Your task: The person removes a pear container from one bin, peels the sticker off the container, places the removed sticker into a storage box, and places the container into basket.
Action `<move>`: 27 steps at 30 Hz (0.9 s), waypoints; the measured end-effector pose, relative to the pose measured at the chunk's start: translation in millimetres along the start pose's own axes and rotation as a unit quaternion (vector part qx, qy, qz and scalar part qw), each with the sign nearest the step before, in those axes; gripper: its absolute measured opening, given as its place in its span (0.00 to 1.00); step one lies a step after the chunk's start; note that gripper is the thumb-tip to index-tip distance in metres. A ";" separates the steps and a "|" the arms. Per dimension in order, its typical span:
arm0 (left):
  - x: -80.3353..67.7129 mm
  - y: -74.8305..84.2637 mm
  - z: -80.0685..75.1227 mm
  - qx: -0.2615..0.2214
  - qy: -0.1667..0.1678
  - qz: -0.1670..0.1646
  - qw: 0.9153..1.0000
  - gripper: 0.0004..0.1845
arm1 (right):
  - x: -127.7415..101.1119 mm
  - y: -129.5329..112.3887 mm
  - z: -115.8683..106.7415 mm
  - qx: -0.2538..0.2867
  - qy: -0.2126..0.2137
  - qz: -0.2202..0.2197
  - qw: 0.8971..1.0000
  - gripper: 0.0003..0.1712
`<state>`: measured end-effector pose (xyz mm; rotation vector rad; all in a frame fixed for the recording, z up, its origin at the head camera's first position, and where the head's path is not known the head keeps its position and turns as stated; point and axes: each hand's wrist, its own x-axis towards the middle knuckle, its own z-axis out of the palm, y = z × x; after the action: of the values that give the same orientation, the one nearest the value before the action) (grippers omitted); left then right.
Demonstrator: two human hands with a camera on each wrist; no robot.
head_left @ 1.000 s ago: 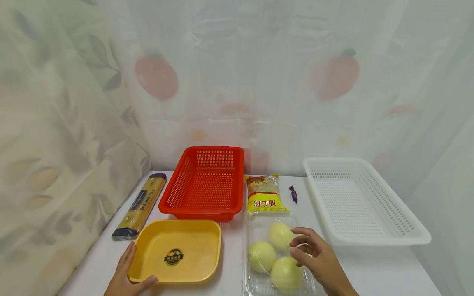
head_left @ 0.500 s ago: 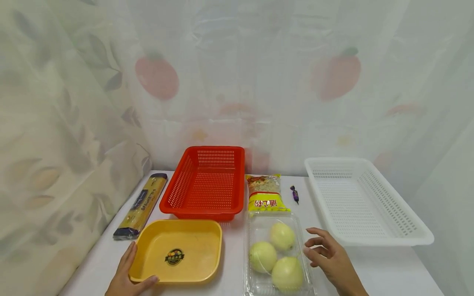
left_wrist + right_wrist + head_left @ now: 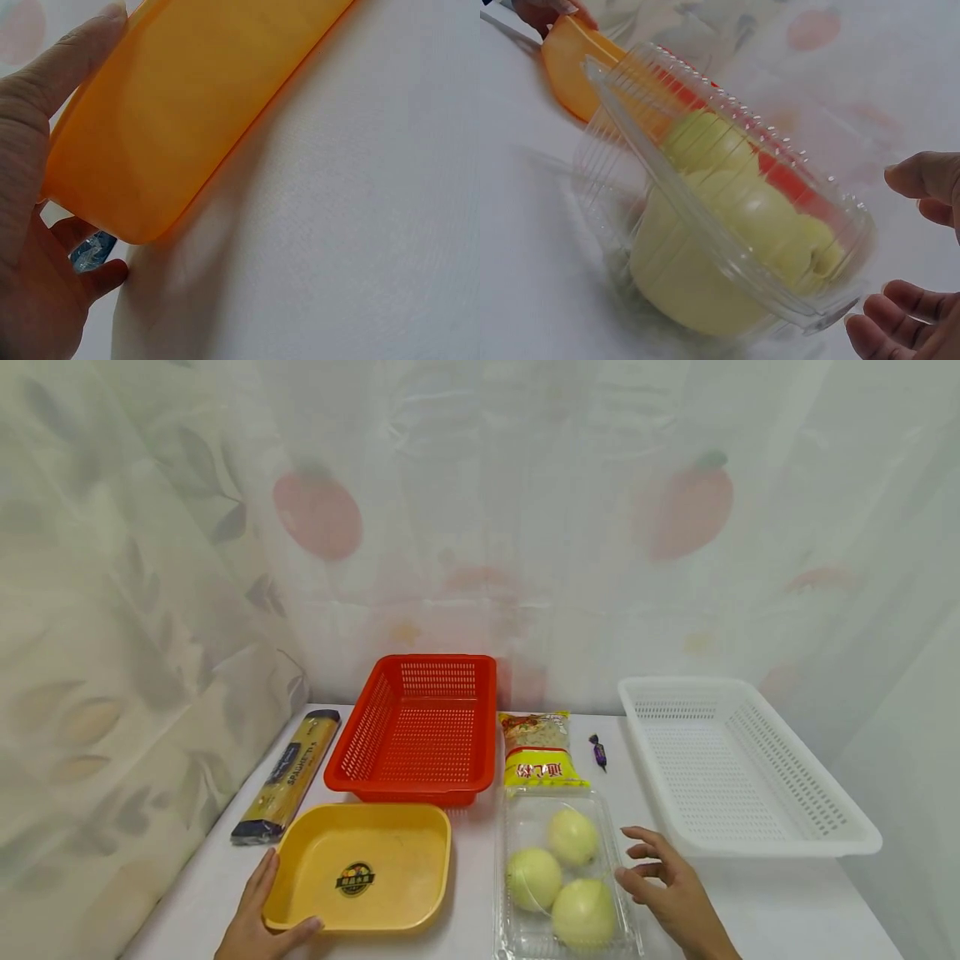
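My left hand [image 3: 258, 927] gripped the yellow tray's [image 3: 360, 868] near-left corner; my right hand [image 3: 671, 893], fingers loosely spread and holding nothing, hovered just beside the clear clamshell's [image 3: 566, 868] right edge.

Yellow tray [image 3: 360, 868] beside clear onion box [image 3: 564, 877].

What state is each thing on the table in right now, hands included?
Yellow tray: empty, flat on the table, gripped at its near left corner.
Left hand: holds the yellow tray.
Clear clamshell: lid closed, three pale round fruits inside.
Right hand: open, beside the clamshell, holding nothing.
Red basket: empty, upright.
White basket: empty, upright.
Pasta packets and candy: sealed.
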<state>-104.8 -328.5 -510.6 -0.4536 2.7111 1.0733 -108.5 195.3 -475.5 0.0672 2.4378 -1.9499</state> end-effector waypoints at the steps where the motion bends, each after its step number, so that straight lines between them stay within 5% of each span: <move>1: -0.2 0.3 0.1 0.000 0.001 0.000 1.000 0.74 | 0.6 1.5 0.3 -0.003 -0.001 0.003 1.000 0.30; 20: -2.5 2.1 0.8 -0.003 0.008 0.005 1.000 0.72 | 17.8 12.4 13.2 -0.035 -0.066 0.040 0.996 0.31; 27: -2.6 1.5 0.7 0.000 0.009 0.002 1.000 0.73 | 22.7 14.0 17.2 -0.059 -0.058 0.043 0.996 0.29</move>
<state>-102.9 -326.5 -509.5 -0.4612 2.7282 1.0746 -130.7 182.1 -493.8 0.0537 2.4260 -1.7224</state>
